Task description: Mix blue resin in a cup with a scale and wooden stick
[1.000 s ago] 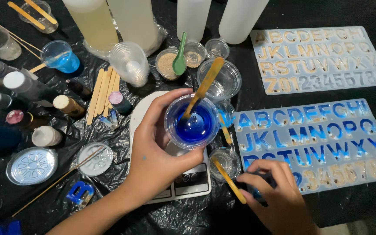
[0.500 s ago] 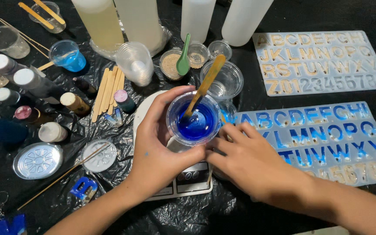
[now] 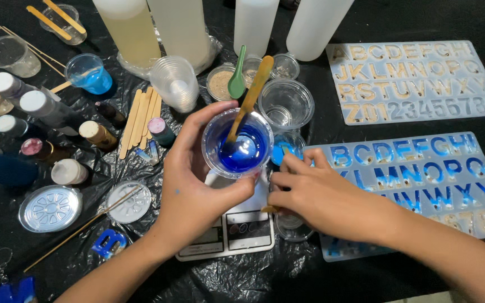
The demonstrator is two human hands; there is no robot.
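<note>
My left hand (image 3: pixel 197 191) is wrapped around a clear plastic cup (image 3: pixel 238 146) of deep blue liquid, held above a small white scale (image 3: pixel 237 230). A wooden stir stick (image 3: pixel 251 92) leans in the cup. My right hand (image 3: pixel 315 193) lies just right of the cup, its fingers pinched on a small wooden stick (image 3: pixel 269 209) whose end pokes out beneath them. That hand covers the left edge of a clear letter mould (image 3: pixel 422 179) filled partly with blue. A small cup with blue residue (image 3: pixel 287 147) stands behind the fingers.
A second letter mould (image 3: pixel 416 78) with pale filling lies at the back right. Tall bottles (image 3: pixel 254 22), empty cups (image 3: pixel 286 104), a green spoon (image 3: pixel 237 81), spare wooden sticks (image 3: pixel 138 118), small pigment bottles (image 3: pixel 46 109) and a blue-filled cup (image 3: pixel 88 73) crowd the black sheet.
My right hand has moved left from the lower part of the blue letter mould to beside the cup. My left hand keeps holding the cup.
</note>
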